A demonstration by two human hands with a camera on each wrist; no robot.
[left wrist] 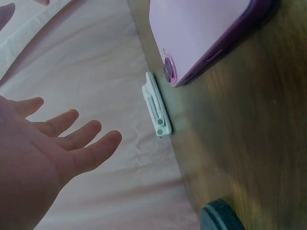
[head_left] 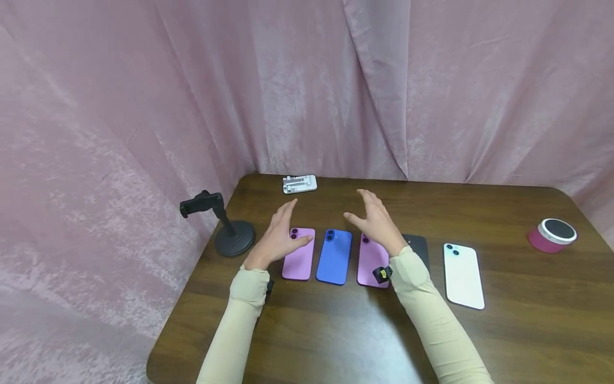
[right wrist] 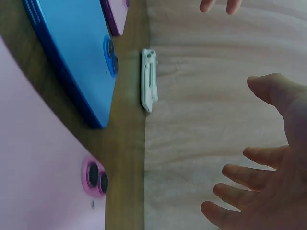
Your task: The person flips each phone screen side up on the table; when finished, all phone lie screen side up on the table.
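Note:
Five-phone row aside, both hands hold nothing. My left hand [head_left: 278, 237] hovers with spread fingers beside and over the edge of a pink-purple phone [head_left: 298, 261], which lies camera side up. My right hand [head_left: 379, 225], its fingers also spread and thumb apart, is raised over a second pink-purple phone [head_left: 371, 265] and overlaps its upper part in the head view. Between them lies a blue phone [head_left: 334, 258]. A black phone [head_left: 418, 247] is partly hidden behind my right forearm, and a white phone [head_left: 463, 277] lies farther right.
A black phone stand [head_left: 232, 237] with a round base stands at the left edge. A folded white stand [head_left: 299, 184] lies near the back edge of the wooden table [head_left: 518, 213]. At far right sits a pink-and-white round device [head_left: 551, 236]. Pink curtains [head_left: 326, 90] hang behind.

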